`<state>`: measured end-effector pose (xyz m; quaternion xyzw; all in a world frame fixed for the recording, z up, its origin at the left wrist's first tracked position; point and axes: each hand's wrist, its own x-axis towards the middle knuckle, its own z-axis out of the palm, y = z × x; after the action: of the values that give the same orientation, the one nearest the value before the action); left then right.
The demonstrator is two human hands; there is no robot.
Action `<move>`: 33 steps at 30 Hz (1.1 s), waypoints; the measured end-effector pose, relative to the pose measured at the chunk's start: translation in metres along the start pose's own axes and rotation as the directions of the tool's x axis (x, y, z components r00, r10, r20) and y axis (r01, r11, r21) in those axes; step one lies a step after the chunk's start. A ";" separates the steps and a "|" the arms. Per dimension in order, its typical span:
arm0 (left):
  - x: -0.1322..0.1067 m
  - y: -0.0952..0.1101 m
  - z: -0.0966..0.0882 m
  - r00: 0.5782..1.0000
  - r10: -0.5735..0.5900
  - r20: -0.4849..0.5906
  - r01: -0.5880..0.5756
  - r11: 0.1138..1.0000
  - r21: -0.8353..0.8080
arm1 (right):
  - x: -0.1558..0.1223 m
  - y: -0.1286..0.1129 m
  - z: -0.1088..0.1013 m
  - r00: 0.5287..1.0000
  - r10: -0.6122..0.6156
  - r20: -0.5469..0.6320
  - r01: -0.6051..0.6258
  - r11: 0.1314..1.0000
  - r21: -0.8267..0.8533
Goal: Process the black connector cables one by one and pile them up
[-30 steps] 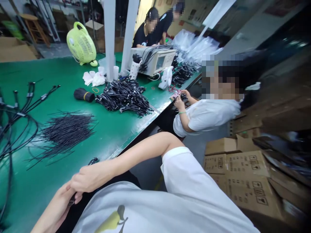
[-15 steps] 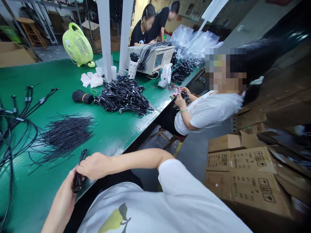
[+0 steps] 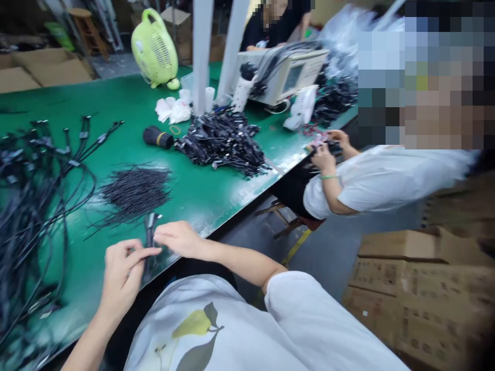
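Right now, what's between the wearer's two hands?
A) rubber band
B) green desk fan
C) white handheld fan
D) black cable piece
D: a black cable piece stands upright between the left hand and the right hand.

I see blk connector (image 3: 149,242) at 6 o'clock, grn bench (image 3: 116,103) at 9, lime fan (image 3: 153,50) at 11, white tee (image 3: 247,330) w/ yellow-grn pear print (image 3: 195,323) at 6, brn cartons (image 3: 402,278) at 4.
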<state>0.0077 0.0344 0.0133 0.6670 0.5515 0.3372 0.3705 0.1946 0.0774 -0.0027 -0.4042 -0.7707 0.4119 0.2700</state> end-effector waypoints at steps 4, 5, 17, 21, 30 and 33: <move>0.000 0.003 0.010 0.975 -0.199 0.098 0.216 0.950 -0.227 | -0.013 -0.011 0.013 0.929 -0.368 -0.033 0.316 0.837 -0.447; 0.003 0.003 0.011 0.967 -0.236 0.094 0.253 0.933 -0.256 | -0.016 -0.012 0.017 0.891 -0.453 0.019 0.399 0.765 -0.505; -0.017 0.003 0.027 0.934 -0.298 0.196 0.353 0.850 -0.390 | -0.004 -0.002 -0.001 0.980 -0.192 -0.048 0.159 0.907 -0.390; -0.010 -0.007 0.029 0.920 -0.342 0.189 0.381 0.675 -0.632 | -0.012 -0.011 0.013 0.985 -0.165 0.051 0.171 0.973 -0.156; -0.022 0.012 0.014 0.961 -0.061 0.270 0.191 0.852 -0.488 | -0.018 0.006 0.022 0.896 0.139 0.421 -0.386 0.711 0.587; -0.017 0.005 0.024 0.975 -0.158 0.158 0.220 0.804 -0.552 | -0.025 -0.004 0.012 0.941 0.157 0.299 -0.273 0.875 0.401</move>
<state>0.0280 0.0137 0.0053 0.4853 0.4701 0.4118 0.6115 0.1970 0.0501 -0.0077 -0.3601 -0.6371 0.6505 0.2033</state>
